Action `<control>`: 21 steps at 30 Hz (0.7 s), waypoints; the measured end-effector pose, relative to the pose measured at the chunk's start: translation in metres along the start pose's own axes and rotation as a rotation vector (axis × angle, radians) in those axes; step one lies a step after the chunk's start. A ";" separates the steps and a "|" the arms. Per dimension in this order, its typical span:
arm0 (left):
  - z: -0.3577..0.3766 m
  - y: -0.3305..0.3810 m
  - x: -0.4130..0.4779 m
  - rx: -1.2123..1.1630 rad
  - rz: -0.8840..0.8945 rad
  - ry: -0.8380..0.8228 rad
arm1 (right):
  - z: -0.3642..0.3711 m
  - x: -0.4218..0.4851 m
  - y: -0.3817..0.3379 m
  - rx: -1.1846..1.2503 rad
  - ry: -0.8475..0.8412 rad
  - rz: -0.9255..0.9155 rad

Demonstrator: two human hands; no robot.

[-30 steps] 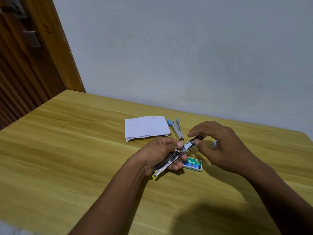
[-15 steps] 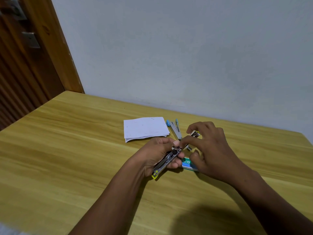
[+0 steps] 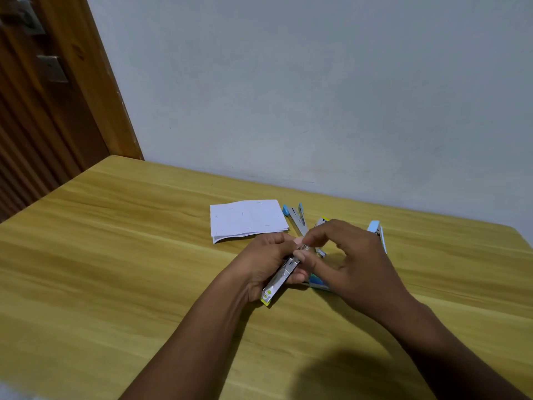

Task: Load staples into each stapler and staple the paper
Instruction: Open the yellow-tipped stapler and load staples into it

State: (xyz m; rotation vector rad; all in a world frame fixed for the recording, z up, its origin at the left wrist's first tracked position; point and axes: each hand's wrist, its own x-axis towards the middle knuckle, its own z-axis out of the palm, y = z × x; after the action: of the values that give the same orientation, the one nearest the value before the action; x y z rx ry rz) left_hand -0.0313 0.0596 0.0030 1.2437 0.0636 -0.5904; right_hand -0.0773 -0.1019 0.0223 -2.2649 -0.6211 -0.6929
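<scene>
A wooden bench (image 3: 115, 255) meets a grey wall (image 3: 317, 82). The left hand (image 3: 262, 261) grips the stapler (image 3: 274, 287); the right hand (image 3: 354, 258) pinches its top.

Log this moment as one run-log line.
step: loading | left hand grips yellow stapler | right hand pinches at its magazine | paper stack lying on table | staple box partly behind right hand
</scene>
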 end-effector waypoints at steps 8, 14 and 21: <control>0.001 -0.003 0.004 -0.021 0.093 0.044 | 0.016 -0.002 0.003 -0.047 0.120 0.132; 0.000 -0.004 0.005 -0.051 0.146 0.044 | 0.021 0.003 0.012 -0.045 0.216 0.224; 0.001 -0.005 0.005 -0.032 0.207 0.045 | 0.031 0.001 0.016 -0.193 0.198 0.156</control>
State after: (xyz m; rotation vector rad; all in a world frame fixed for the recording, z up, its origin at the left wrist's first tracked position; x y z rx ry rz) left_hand -0.0294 0.0557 -0.0032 1.2146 -0.0180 -0.3810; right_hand -0.0577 -0.0895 -0.0041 -2.3515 -0.2891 -0.9182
